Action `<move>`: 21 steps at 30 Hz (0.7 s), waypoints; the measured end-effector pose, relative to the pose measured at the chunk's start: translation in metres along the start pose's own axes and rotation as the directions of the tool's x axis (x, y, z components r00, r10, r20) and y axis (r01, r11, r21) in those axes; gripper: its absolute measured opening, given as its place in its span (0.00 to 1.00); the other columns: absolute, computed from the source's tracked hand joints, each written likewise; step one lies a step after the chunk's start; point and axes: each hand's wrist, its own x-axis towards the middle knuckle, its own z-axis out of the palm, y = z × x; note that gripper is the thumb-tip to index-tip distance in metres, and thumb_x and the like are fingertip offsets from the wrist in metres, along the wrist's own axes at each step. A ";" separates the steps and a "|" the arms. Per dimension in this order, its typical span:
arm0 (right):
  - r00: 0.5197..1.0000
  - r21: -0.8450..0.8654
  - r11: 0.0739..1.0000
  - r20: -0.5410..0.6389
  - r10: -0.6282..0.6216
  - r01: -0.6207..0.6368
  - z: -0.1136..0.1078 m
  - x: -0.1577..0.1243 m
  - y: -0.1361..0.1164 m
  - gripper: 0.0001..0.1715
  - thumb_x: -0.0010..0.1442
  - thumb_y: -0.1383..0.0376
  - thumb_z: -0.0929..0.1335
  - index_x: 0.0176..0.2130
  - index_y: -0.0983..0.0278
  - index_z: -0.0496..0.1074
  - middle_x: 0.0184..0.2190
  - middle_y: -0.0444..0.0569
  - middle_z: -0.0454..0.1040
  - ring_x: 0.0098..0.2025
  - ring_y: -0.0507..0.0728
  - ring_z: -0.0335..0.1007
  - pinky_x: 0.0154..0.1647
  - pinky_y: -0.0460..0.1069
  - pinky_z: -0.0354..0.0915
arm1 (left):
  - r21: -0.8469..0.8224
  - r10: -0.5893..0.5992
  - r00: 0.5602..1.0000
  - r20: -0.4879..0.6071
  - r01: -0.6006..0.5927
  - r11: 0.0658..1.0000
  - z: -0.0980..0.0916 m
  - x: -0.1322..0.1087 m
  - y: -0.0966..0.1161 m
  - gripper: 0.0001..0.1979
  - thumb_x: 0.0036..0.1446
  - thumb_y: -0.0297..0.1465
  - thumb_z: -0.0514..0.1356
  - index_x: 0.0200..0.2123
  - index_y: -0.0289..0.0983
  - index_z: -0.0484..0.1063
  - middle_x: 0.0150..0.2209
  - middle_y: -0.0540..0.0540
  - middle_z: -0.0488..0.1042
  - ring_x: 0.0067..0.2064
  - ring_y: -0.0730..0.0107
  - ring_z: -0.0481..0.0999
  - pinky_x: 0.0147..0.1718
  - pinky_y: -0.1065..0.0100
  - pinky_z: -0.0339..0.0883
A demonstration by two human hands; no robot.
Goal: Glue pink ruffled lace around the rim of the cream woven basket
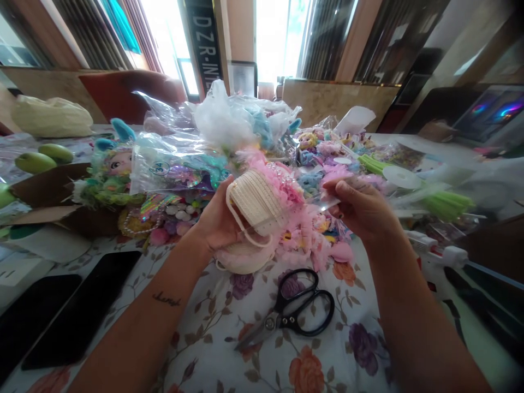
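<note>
My left hand (219,218) is wrapped round a small cream woven-rope piece (256,199), which looks like a little bag or basket with a loose cord loop. Pink ruffled tulle with sparkly bits (282,183) lies along its far right side. My right hand (356,204) is closed in a pinch on a sheer, see-through strip (327,204) that reaches toward the cream piece. Beneath my left hand rests a second cream rope piece (245,259), partly hidden, with pale pink edging. Black-handled scissors (292,308) lie nearer me on the flowered cloth, blades partly apart.
Behind my hands are dolls (118,161), a clear bag (172,164) of trimmings and white stuffing (223,117). Two dark flat devices (85,305) lie at left, by an open cardboard box (53,191). At right are green bundled stems (444,204) and a glue gun (450,255).
</note>
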 end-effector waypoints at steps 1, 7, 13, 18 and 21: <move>1.000 -0.004 1.000 0.007 0.008 -0.008 0.000 0.000 0.001 0.13 0.45 0.54 0.80 0.29 0.57 0.82 0.23 0.43 0.77 0.20 0.47 0.65 0.18 0.43 0.62 | -0.003 -0.008 1.000 -0.003 0.008 1.000 0.001 -0.001 0.000 0.34 0.64 0.54 0.45 0.60 0.37 0.67 0.51 0.35 0.78 0.49 0.41 0.77 0.40 0.41 0.73; 0.999 -0.023 1.000 -0.041 0.010 -0.011 -0.006 0.002 0.003 0.13 0.45 0.54 0.80 0.29 0.58 0.82 0.23 0.44 0.77 0.21 0.47 0.66 0.18 0.42 0.63 | -0.022 -0.019 1.000 -0.009 0.019 1.000 0.004 -0.002 0.000 0.36 0.63 0.56 0.45 0.62 0.37 0.65 0.54 0.34 0.75 0.52 0.40 0.75 0.43 0.41 0.71; 0.992 -0.067 0.997 -0.123 -0.033 0.025 -0.015 0.004 -0.001 0.15 0.42 0.53 0.81 0.27 0.58 0.82 0.21 0.43 0.76 0.19 0.48 0.63 0.17 0.44 0.61 | -0.038 -0.062 0.996 0.062 0.064 0.997 -0.004 0.000 0.000 0.36 0.59 0.58 0.50 0.59 0.38 0.67 0.55 0.34 0.75 0.50 0.40 0.75 0.42 0.43 0.71; 0.993 -0.067 0.998 -0.113 -0.026 0.019 -0.014 0.003 -0.002 0.14 0.44 0.54 0.80 0.28 0.59 0.82 0.21 0.44 0.76 0.19 0.47 0.63 0.18 0.44 0.61 | -0.013 -0.058 0.996 0.070 0.059 0.998 -0.003 -0.001 -0.001 0.37 0.59 0.59 0.49 0.60 0.39 0.67 0.57 0.34 0.73 0.50 0.39 0.75 0.42 0.43 0.71; 0.993 -0.071 0.997 -0.117 -0.018 0.010 -0.013 0.003 -0.003 0.12 0.44 0.54 0.80 0.28 0.58 0.82 0.22 0.44 0.76 0.19 0.48 0.63 0.18 0.45 0.61 | -0.001 -0.064 0.995 0.070 0.064 0.998 -0.002 -0.001 -0.001 0.38 0.59 0.59 0.48 0.62 0.40 0.65 0.59 0.34 0.72 0.51 0.39 0.75 0.42 0.43 0.71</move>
